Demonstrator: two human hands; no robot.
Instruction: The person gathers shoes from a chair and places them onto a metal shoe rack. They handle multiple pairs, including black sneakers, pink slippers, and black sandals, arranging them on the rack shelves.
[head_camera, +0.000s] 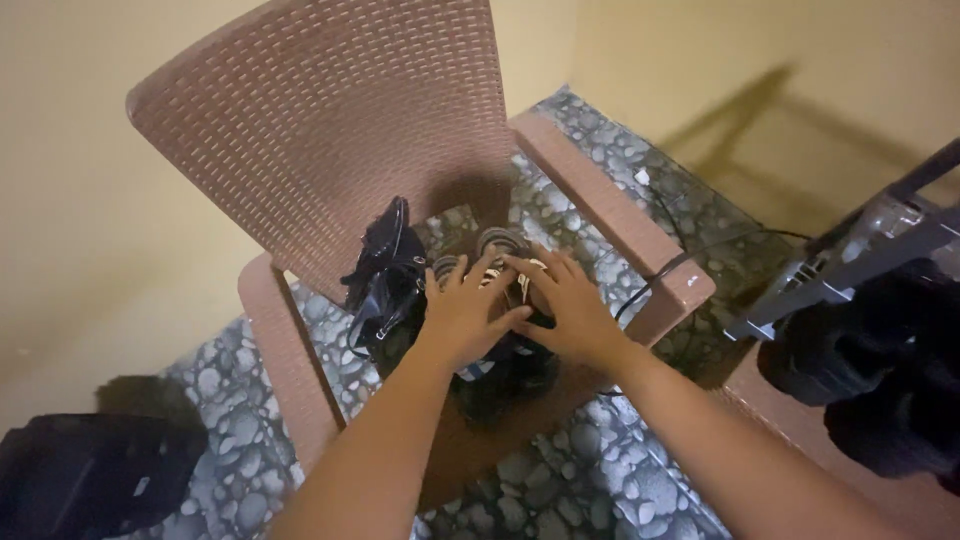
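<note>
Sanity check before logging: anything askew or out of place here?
Nothing damaged or spilled. Mildly odd: a black cable drapes over the chair's arm down to the floor. Both hands press on dark items on the seat.

This looks like a room in a home, plainly furnished. A brown plastic chair with a woven-pattern back and flat armrests stands against a bare, cream-painted wall, the sort of moulded seat common in living rooms and on verandas. The floor is covered in a grey pebble-pattern tile or sheet, a domestic finish rather than a shop or workshop one. A thin black cable trails across it near the corner where two walls meet. A dark bag lies on the floor at the lower left. Dim, warm light and soft shadows suit an indoor household room.
</note>
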